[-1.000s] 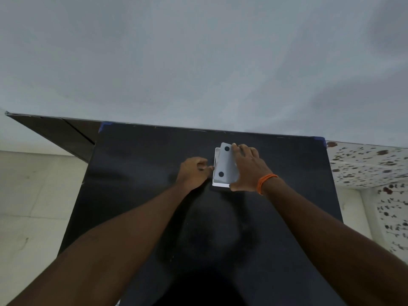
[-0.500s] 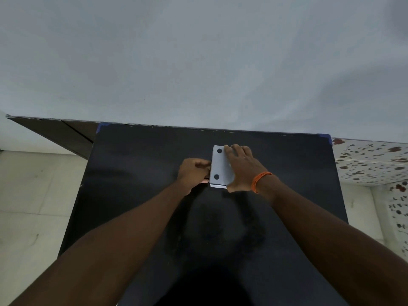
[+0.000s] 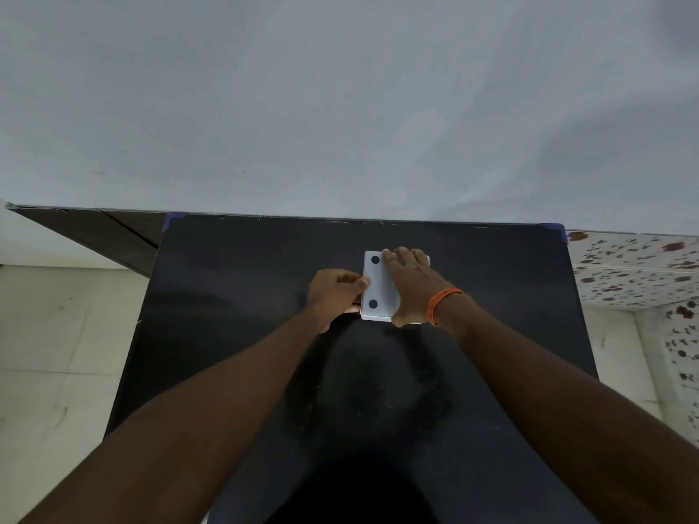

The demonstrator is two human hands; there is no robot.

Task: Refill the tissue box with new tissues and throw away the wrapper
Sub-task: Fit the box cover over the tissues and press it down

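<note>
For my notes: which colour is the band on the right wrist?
Orange; the wrist band shows clearly in the head view.

White tissue box (image 3: 379, 287), flat grey face up with two black dots, lying on the black bench (image 3: 234, 296) near its far edge, right part hidden

Black surface (image 3: 242, 296); on it a pale grey tissue box (image 3: 379, 293) with two black dots. Orange wristband (image 3: 440, 305). At 3 o'clock, white red-speckled tiles (image 3: 639, 266).
</note>
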